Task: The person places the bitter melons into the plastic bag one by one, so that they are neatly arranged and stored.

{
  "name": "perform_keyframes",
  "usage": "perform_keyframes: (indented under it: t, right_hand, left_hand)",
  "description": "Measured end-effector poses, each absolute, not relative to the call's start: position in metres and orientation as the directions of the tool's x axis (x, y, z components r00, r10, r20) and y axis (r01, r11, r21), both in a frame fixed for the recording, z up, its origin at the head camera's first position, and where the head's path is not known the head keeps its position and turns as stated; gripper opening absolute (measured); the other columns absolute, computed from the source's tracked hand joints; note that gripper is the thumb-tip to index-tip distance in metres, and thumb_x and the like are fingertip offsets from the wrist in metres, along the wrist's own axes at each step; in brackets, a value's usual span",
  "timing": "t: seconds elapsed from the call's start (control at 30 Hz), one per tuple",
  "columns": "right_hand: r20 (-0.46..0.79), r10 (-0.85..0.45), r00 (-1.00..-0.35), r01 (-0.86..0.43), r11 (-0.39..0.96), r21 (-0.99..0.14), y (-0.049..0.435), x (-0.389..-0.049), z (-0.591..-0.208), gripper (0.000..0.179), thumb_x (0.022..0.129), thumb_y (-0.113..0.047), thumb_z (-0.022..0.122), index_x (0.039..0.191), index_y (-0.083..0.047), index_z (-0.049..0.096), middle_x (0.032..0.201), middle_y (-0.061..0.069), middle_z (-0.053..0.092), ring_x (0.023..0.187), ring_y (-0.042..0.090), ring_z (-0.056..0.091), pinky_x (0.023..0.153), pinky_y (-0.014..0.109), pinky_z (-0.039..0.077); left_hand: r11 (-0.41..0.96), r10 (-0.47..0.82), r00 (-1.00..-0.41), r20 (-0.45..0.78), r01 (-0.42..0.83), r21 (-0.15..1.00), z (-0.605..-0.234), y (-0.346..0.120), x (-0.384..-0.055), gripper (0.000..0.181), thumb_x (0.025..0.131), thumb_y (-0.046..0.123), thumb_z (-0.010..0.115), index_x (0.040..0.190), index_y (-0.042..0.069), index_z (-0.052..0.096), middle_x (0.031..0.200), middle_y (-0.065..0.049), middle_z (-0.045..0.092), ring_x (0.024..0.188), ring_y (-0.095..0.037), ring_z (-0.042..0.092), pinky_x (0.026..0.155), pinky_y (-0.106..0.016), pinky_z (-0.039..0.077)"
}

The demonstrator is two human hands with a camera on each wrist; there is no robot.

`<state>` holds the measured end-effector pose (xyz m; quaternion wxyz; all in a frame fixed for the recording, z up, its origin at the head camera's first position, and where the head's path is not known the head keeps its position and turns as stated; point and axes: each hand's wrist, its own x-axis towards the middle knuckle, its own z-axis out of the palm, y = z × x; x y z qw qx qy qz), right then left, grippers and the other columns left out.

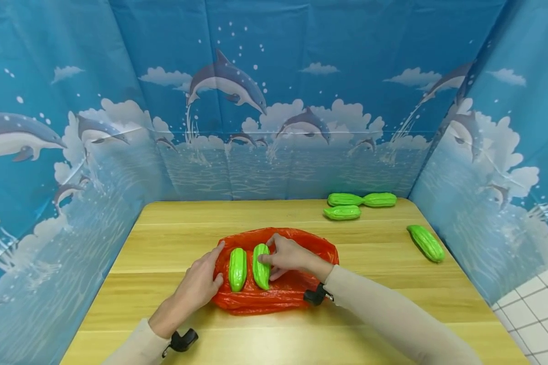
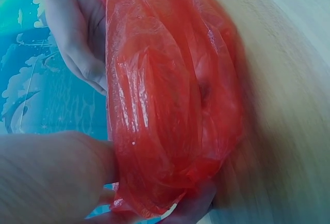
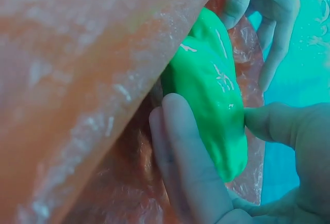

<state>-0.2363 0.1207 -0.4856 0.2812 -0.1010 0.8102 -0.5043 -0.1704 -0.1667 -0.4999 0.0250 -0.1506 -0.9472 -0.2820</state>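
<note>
A red plastic bag (image 1: 285,299) lies spread with its mouth facing up on the wooden table. Inside it, a glossy, ridged bitter melon (image 1: 238,269) lies lengthwise at the left. Just right of that one, my right hand (image 1: 288,256) grips a second green bitter melon (image 3: 214,100) between thumb and fingers, within the bag's mouth. My left hand (image 1: 200,278) holds the bag's left rim, its thumb and fingers on the red film. In the left wrist view the bag's side (image 2: 154,110) fills the middle and hides both melons.
Three more bitter melons (image 1: 342,212) lie close together at the table's back right. Another bitter melon (image 1: 426,243) sits by the right edge. A blue dolphin-print curtain (image 1: 274,172) stands behind the wooden table (image 1: 173,238) and along its sides.
</note>
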Motion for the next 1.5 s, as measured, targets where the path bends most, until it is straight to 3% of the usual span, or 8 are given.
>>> perform_keyframes:
  t: [0.17,0.43,0.5,0.7,0.87,1.1,1.27,1.5]
  right_hand:
    - [-0.367,-0.439,-0.82,0.146,0.46,-0.876,0.118,-0.235,-0.487,0.064,0.115,-0.031,0.077,0.159,0.004,0.047,0.119,0.019,0.076,0.092,0.039,0.088,0.088,0.045,0.076]
    - [-0.387,-0.432,-0.815,0.113,0.536,-0.836,0.121,-0.23,-0.482,0.081,0.113,-0.049,0.077,0.167,0.002,0.045,0.122,0.018,0.078,0.088,0.028,0.089,0.122,0.052,0.063]
    - [-0.377,-0.433,-0.819,0.101,0.537,-0.837,0.123,-0.229,-0.481,0.081,0.113,-0.049,0.077,0.167,0.001,0.045,0.121,0.018,0.078,0.088,0.029,0.089,0.12,0.052,0.064]
    - [-0.31,-0.423,-0.851,0.025,0.558,-0.829,0.132,-0.227,-0.471,0.074,0.114,-0.045,0.076,0.166,0.0,0.049,0.119,0.022,0.079,0.085,0.029,0.088,0.095,0.044,0.074]
    - [-0.205,-0.419,-0.885,-0.11,0.614,-0.782,0.146,-0.228,-0.459,0.063,0.115,-0.042,0.075,0.161,-0.003,0.057,0.111,0.021,0.08,0.082,0.029,0.084,0.083,0.04,0.07]
    - [-0.084,-0.405,-0.91,-0.191,0.591,-0.784,0.171,-0.236,-0.442,0.052,0.116,-0.034,0.075,0.157,-0.004,0.063,0.113,0.017,0.077,0.091,0.039,0.083,0.079,0.043,0.071]
    - [-0.009,-0.382,-0.924,-0.236,0.589,-0.773,0.19,-0.243,-0.432,0.047,0.116,-0.035,0.074,0.155,-0.009,0.067,0.122,0.016,0.079,0.087,0.029,0.081,0.077,0.043,0.071]
    - [0.108,-0.32,-0.941,-0.298,0.635,-0.713,0.222,-0.256,-0.433,0.04,0.117,-0.035,0.072,0.15,-0.012,0.072,0.13,0.017,0.078,0.099,0.03,0.078,0.083,0.039,0.064]
  left_hand:
    - [0.798,0.27,-0.954,0.131,0.298,0.524,-0.501,-0.166,-0.169,0.082,0.101,-0.008,0.077,0.176,-0.002,0.045,0.167,-0.032,0.063,0.149,-0.052,0.069,0.117,-0.065,0.064]
    - [0.799,0.274,-0.952,0.135,0.304,0.519,-0.499,-0.164,-0.17,0.081,0.101,-0.007,0.077,0.176,-0.003,0.045,0.167,-0.033,0.063,0.148,-0.053,0.069,0.117,-0.065,0.063]
    - [0.801,0.275,-0.951,0.14,0.307,0.514,-0.498,-0.164,-0.171,0.081,0.101,-0.007,0.077,0.176,-0.003,0.045,0.167,-0.033,0.062,0.148,-0.053,0.069,0.117,-0.066,0.063]
    - [0.806,0.271,-0.953,0.137,0.303,0.509,-0.499,-0.163,-0.172,0.082,0.101,-0.006,0.077,0.176,-0.002,0.044,0.168,-0.032,0.062,0.15,-0.052,0.068,0.118,-0.065,0.063]
    - [0.808,0.265,-0.956,0.127,0.292,0.512,-0.499,-0.164,-0.171,0.082,0.102,-0.005,0.078,0.177,-0.001,0.044,0.168,-0.032,0.062,0.149,-0.052,0.068,0.118,-0.065,0.063]
    - [0.802,0.262,-0.956,0.13,0.291,0.521,-0.499,-0.164,-0.168,0.083,0.101,-0.006,0.077,0.177,-0.001,0.045,0.168,-0.033,0.062,0.15,-0.053,0.067,0.12,-0.066,0.061]
    - [0.802,0.26,-0.957,0.13,0.289,0.524,-0.499,-0.164,-0.167,0.083,0.1,-0.007,0.077,0.177,-0.001,0.044,0.168,-0.033,0.062,0.15,-0.053,0.067,0.119,-0.066,0.062]
    - [0.803,0.259,-0.957,0.132,0.289,0.521,-0.5,-0.165,-0.167,0.081,0.102,-0.005,0.078,0.176,-0.001,0.045,0.167,-0.032,0.063,0.149,-0.053,0.068,0.119,-0.066,0.062]
